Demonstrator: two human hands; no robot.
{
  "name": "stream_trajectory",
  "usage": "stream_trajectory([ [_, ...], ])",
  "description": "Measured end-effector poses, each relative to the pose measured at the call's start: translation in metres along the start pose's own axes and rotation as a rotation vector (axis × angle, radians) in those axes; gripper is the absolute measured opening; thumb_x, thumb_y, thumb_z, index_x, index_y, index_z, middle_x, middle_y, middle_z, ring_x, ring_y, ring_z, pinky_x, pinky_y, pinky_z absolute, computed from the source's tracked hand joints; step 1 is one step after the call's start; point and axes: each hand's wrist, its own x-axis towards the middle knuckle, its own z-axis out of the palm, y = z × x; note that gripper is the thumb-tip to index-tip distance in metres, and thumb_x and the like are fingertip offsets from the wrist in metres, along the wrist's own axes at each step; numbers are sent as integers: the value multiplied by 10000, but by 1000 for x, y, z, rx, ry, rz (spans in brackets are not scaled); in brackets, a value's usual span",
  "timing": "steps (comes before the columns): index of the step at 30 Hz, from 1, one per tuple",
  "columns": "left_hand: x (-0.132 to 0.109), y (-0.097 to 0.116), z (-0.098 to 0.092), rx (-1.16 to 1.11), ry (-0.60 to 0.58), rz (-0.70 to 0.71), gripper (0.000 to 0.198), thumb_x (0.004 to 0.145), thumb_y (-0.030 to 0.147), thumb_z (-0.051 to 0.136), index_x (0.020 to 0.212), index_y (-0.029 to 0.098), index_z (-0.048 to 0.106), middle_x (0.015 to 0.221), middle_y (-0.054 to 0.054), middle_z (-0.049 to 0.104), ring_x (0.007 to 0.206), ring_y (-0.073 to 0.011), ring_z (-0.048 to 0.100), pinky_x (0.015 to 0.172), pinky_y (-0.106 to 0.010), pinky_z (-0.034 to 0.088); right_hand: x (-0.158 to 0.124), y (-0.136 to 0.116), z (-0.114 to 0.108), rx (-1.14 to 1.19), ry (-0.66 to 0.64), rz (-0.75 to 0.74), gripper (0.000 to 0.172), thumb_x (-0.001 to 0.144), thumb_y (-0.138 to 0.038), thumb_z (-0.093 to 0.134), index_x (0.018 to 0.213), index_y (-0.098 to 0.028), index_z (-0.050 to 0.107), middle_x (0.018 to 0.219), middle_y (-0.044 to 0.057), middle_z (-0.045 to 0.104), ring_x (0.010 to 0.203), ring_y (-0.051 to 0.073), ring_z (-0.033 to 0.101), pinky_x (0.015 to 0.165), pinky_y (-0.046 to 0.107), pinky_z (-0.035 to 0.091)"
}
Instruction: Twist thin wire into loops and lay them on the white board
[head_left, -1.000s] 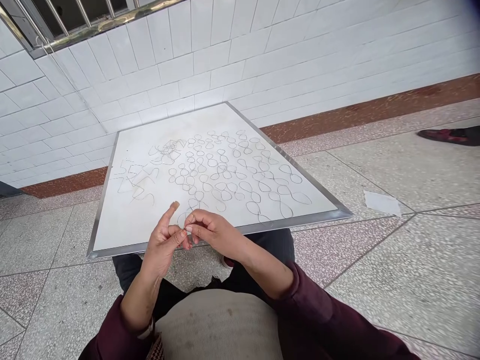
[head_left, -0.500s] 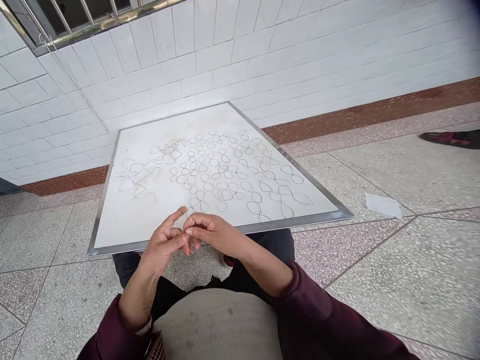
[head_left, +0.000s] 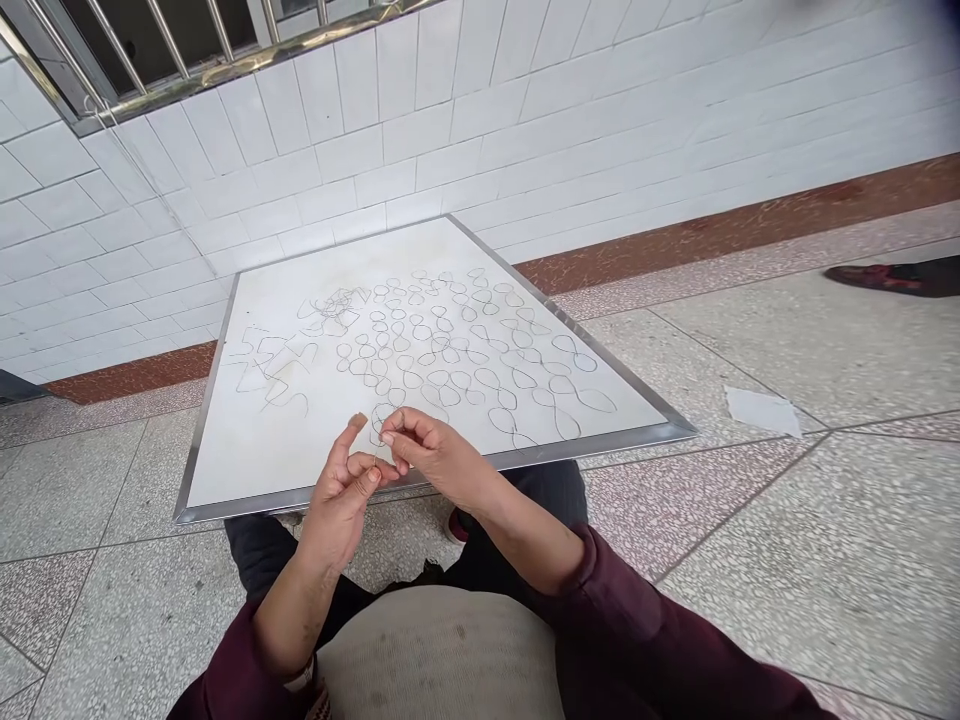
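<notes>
- White tiled wall (head_left: 600,120), speckled floor (head_left: 787,560); metal-rimmed white board (head_left: 247,460) across the lap.
- On the board: rows of wire loops (head_left: 465,360); wire tangle (head_left: 334,305) far left.
- Left hand (head_left: 341,500): thumb and forefinger pinched on thin wire (head_left: 375,420), one finger raised.
- Right hand (head_left: 431,455): fingertips pinching the same wire, touching the left.
- Step, by judgement: shaping a loop above the board's near edge; fine, steady fingertip pressure called for.

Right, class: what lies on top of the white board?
Rows of wire loops, with a wire tangle and zigzag wires at the left of the white board. The left hand and right hand, pinching a wire piece, cover part of its near edge.
</notes>
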Motion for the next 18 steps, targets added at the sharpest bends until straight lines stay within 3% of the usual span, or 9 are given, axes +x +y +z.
stream_trajectory([
  [5,1,4,0,54,-7,-17,724,830,303,708,1470,226,378,735,4,668,866,-182,653,945,-371,425,-2,-1,2,-28,-6,29,124,834,-332,593,814,-214,561,636,-49,512,558,104,487,564,262,407],
  [10,0,9,-2,160,-10,-45,617,828,305,710,1391,214,476,720,0,676,812,-176,656,890,-353,446,-3,-1,5,-60,-21,39,134,833,-335,585,787,-214,551,593,-57,493,537,107,467,536,260,382],
  [18,0,9,-2,102,186,12,569,805,292,738,1328,237,523,805,17,661,816,-138,642,854,-299,452,1,9,9,-46,18,-4,150,858,-367,580,837,-219,572,641,-45,540,614,132,527,649,295,418],
])
